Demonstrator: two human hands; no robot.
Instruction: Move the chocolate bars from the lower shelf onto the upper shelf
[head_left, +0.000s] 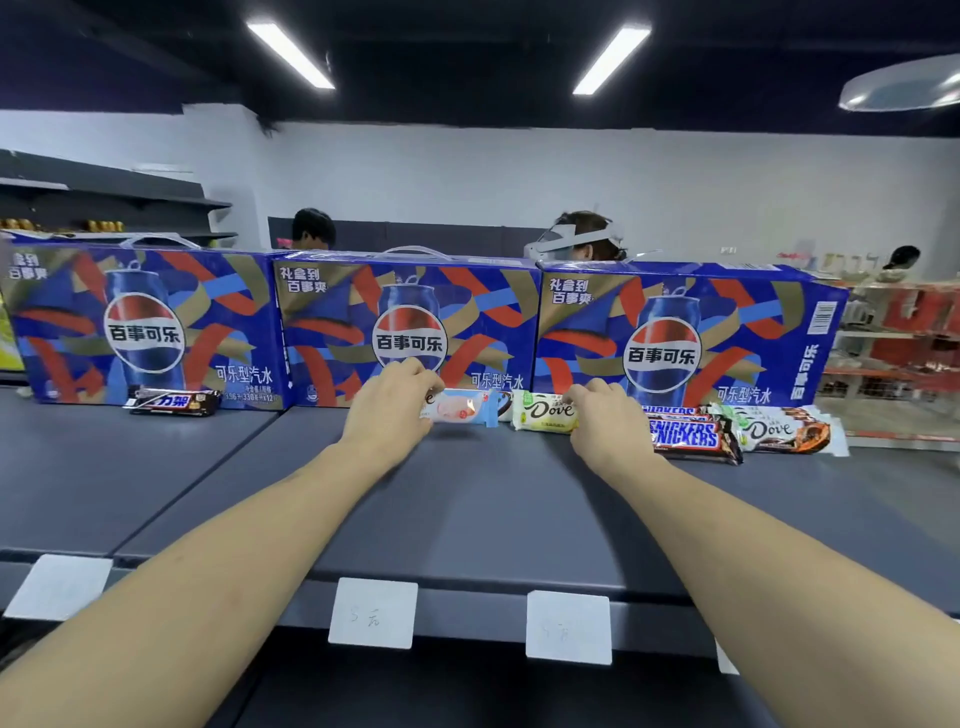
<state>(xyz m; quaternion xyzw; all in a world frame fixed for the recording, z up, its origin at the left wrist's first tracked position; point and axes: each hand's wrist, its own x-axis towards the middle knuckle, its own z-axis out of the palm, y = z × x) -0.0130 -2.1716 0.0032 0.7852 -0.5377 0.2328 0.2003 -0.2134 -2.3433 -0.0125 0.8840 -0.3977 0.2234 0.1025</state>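
Both my arms reach over the dark grey upper shelf (467, 509). My left hand (389, 410) grips the left end of a pink and blue Dove bar (462, 408). My right hand (602, 418) pinches the right end of a pale green Dove bar (543, 413). Both bars lie at the back of the shelf, against the cola boxes. Between them a dark-wrapped bar (505, 405) peeks out. To the right lie stacked Snickers bars (691, 436) and white Dove bars (784, 431). A lone dark Snickers bar (174, 402) sits at the left. The lower shelf is hidden.
Three blue Pepsi cartons (415, 332) stand in a row along the shelf's back. White price tags (373, 613) hang on the front edge. Behind the cartons are other people and more shelving at both sides.
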